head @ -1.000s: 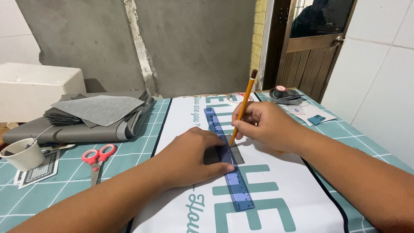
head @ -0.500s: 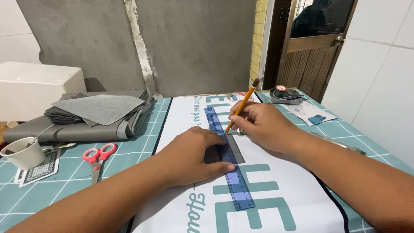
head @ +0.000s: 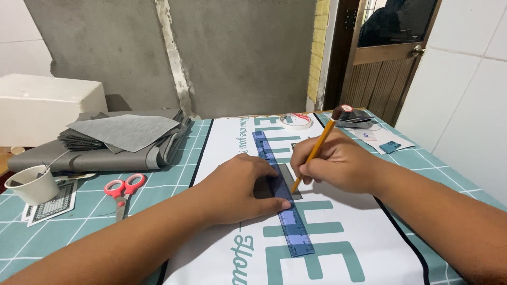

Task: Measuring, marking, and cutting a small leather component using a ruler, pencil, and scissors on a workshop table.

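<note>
A blue transparent ruler (head: 280, 195) lies lengthwise on a white printed sheet (head: 338, 243), across a small dark grey piece of material (head: 288, 177). My left hand (head: 240, 187) lies flat on the ruler and the grey piece, pressing them down. My right hand (head: 338, 163) holds a yellow pencil (head: 317, 148) with a dark eraser end. The pencil tip touches the grey piece at the ruler's right edge.
Red-handled scissors (head: 122, 188) lie on the teal cutting mat (head: 84, 221) at left. A paper cup (head: 34, 184) stands near the left edge. Folded grey fabric (head: 119, 140) is stacked behind, with a white box (head: 47, 105). A tape roll (head: 296, 121) sits at the back.
My right hand has slid the pencil tip toward me along the ruler's edge, and the pencil now leans more to the right. The left hand has stayed on the ruler.
</note>
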